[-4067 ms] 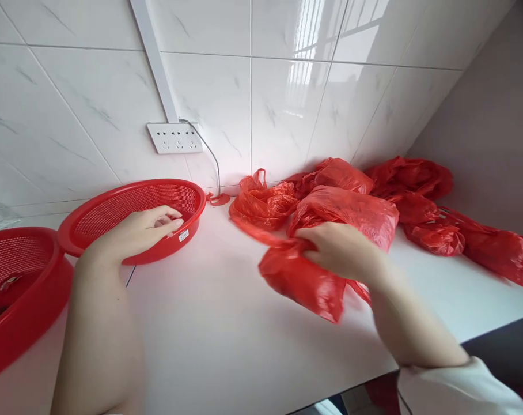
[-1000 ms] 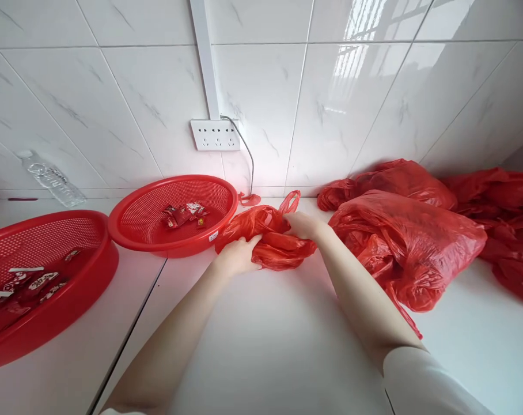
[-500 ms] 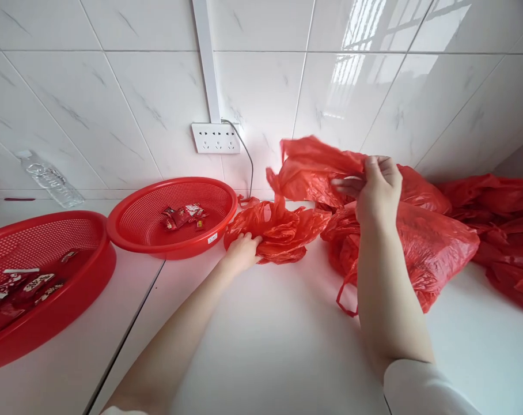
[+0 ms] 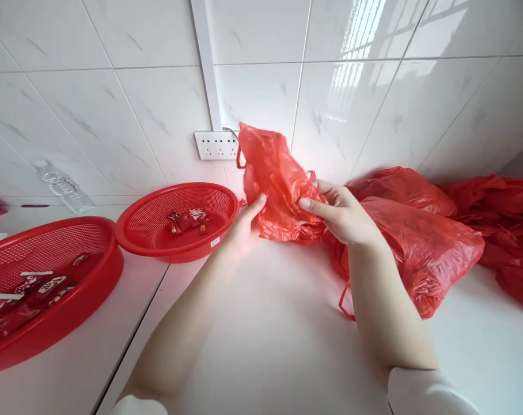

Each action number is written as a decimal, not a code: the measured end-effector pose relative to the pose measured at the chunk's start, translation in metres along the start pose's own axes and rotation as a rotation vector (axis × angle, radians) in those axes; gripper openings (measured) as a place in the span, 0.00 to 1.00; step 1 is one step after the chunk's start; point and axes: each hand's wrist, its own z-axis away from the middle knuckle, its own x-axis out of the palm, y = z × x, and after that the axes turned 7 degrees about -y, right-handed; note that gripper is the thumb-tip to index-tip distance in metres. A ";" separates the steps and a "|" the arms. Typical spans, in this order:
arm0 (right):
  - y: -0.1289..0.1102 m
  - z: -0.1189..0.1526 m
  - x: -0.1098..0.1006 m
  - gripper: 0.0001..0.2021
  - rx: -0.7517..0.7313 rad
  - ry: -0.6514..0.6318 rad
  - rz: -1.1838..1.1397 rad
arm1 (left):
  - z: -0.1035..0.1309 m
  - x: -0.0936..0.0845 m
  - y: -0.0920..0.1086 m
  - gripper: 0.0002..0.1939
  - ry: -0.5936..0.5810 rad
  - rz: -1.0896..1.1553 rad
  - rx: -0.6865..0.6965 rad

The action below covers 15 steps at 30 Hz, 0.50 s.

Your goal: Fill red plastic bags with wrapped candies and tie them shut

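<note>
A crumpled red plastic bag [image 4: 272, 173] is held up in front of the wall, between my two hands. My left hand [image 4: 243, 227] grips its lower left side, thumb in front and the other fingers hidden behind the plastic. On the right side, my right hand [image 4: 341, 213] pinches the bag between thumb and fingers. One loop handle hangs off the bag's upper left. Close behind my right forearm lies a filled red plastic bag [image 4: 434, 248] on the white table [image 4: 279, 340].
A red basket [image 4: 132, 242] with small red packets [image 4: 186, 222] stands left of my hands. Another red basket [image 4: 108, 271] holds more packets at far left. A clear bottle [image 4: 65, 187] leans by the wall, near a socket panel [image 4: 216, 145]. More red bags [image 4: 503, 219] are piled right.
The bag has come up off the table, both hands now on it. My right hand has moved left and down; my left hand has risen slightly.
</note>
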 end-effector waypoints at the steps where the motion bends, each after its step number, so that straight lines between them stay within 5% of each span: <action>1: 0.000 0.000 0.002 0.13 0.047 -0.040 0.027 | 0.008 0.000 0.006 0.25 0.071 -0.006 0.043; 5: 0.002 0.005 -0.008 0.10 0.292 -0.076 0.277 | 0.034 -0.013 0.031 0.20 0.335 -0.119 0.161; 10: -0.006 0.029 -0.030 0.10 0.481 -0.116 0.773 | 0.058 -0.041 0.055 0.17 0.395 -0.305 0.152; 15: -0.027 0.044 -0.011 0.11 0.016 0.067 0.818 | 0.074 -0.058 0.044 0.14 0.215 -0.515 0.074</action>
